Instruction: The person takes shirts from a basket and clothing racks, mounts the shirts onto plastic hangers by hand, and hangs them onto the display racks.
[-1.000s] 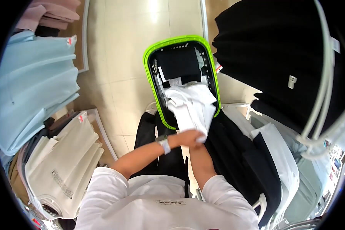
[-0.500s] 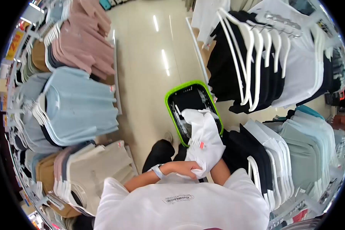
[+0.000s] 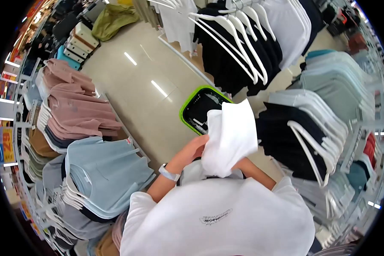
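Note:
A folded white garment point(image 3: 232, 134) is held up in front of my white shirt; its exact kind does not show. My left hand point(image 3: 197, 146), with a pale band on the wrist, is closed at the garment's left edge, fingertips partly behind the cloth. My right hand point(image 3: 242, 164) reaches to the garment's lower right side, and the cloth hides its fingers. Just beyond, a black basket with a bright green rim point(image 3: 182, 112) stands on the floor, partly covered by the garment. Some light-coloured bits lie inside it.
On the left hang light blue shirts point(image 3: 100, 170) and pink shirts point(image 3: 79, 109). Black tops point(image 3: 234, 55) and white hangers point(image 3: 260, 70) fill the rack ahead right. More black tops point(image 3: 288, 141) hang close to my right arm. Pale suitcases point(image 3: 82, 40) stand far left.
The garment has gone from hanging loosely over the basket to a folded, raised bundle nearer my chest. My left hand has moved up to its left edge. The view has turned rightward.

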The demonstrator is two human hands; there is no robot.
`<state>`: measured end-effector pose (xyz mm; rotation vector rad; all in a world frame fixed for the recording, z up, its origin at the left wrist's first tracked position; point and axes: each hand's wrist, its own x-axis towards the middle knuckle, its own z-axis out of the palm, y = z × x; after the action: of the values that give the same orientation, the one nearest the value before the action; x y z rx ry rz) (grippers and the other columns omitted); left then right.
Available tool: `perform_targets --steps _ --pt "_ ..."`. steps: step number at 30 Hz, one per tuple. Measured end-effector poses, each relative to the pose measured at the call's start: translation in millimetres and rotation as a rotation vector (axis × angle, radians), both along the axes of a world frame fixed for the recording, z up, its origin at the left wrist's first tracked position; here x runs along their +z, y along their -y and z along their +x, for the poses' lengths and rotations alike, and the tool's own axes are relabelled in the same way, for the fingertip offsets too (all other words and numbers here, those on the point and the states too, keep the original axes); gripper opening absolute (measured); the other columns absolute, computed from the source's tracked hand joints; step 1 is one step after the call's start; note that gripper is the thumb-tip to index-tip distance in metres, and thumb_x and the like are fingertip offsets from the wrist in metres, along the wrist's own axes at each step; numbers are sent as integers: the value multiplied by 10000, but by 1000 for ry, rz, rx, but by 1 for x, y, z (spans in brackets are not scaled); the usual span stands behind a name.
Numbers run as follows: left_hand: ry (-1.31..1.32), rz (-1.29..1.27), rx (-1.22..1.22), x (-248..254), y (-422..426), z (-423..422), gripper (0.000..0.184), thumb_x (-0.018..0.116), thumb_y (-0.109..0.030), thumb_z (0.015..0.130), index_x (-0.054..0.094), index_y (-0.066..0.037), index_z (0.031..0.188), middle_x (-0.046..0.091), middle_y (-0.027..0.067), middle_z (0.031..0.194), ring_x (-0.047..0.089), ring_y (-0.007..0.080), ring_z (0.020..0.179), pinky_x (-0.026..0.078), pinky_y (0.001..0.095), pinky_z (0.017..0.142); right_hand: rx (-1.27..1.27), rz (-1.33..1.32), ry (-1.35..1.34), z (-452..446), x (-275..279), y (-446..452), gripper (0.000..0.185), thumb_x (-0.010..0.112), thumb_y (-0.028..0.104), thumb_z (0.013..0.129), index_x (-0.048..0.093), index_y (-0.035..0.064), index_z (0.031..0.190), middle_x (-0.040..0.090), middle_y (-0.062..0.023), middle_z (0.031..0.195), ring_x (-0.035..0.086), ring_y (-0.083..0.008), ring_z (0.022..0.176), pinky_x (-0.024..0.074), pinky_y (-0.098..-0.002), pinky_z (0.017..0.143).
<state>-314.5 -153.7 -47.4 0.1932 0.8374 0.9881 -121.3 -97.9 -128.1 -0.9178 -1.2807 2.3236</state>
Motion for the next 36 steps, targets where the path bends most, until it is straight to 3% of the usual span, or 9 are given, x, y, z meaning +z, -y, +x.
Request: perform_targets --steps 4,12,18,19,23,25,31,34,36 --pt "-352 42 -231 1 4 7 578 660 -285 823 444 16 1267 564 131 1161 563 178 1033 457 326 881 -103 99 18 -9 8 43 488 557 223 865 443 -11 1278 528 -125 1247 525 -242 1129 411 -355 956" --pt "-347 297 193 13 22 -7 361 565 -125 890 479 21 1209 584 79 1119 556 128 988 449 275 851 -320 152 -46 -5 34 82 511 554 233 866 430 -20 1292 524 -129 1258 521 -237 1142 402 -347 965" --pt "-437 539 66 17 47 -16 333 543 -129 894 493 35 1179 597 66 1063 550 112 939 446 257 814 -511 -365 -701 5 86 74 474 474 249 900 458 -69 1251 560 -152 1206 549 -234 1109 412 -339 953" --pt "-481 642 29 16 52 -17 319 549 -130 886 506 35 1155 607 61 1030 554 110 910 452 255 789 -608 -284 -463 0 96 72 471 454 405 884 545 0 1108 560 -134 1150 529 -207 1082 420 -346 925" --pt "-507 654 46 24 68 -10 263 584 -150 849 560 31 1038 636 67 911 582 130 806 458 270 691 -605 105 -156 10 89 53 385 475 458 885 514 79 833 518 -24 833 508 -114 768 435 -266 726" --pt "-657 931 -98 33 63 -6 228 616 -176 814 587 22 924 629 97 784 589 188 680 440 296 606 -456 57 -178 21 100 44 349 496 420 885 524 74 851 533 -26 846 518 -110 755 440 -251 711" --pt "-830 1105 -230 54 59 22 185 611 -132 768 592 22 867 606 155 719 574 322 611 435 334 573 -200 123 -53 26 135 53 280 654 161 793 566 61 1039 563 -26 918 526 -94 904 445 -253 770" --pt "-868 879 -399 55 64 33 197 543 -143 833 604 11 940 632 86 810 600 200 769 441 315 703 -153 263 -117 39 141 66 478 682 159 754 522 54 1192 579 -49 1068 529 -103 995 425 -253 860" --pt "-904 961 -431 58 60 46 185 522 -124 827 605 8 926 632 90 799 595 202 768 438 326 690 -188 300 -114 51 148 72 459 674 145 765 530 44 1189 596 -44 1070 542 -102 983 434 -262 854"
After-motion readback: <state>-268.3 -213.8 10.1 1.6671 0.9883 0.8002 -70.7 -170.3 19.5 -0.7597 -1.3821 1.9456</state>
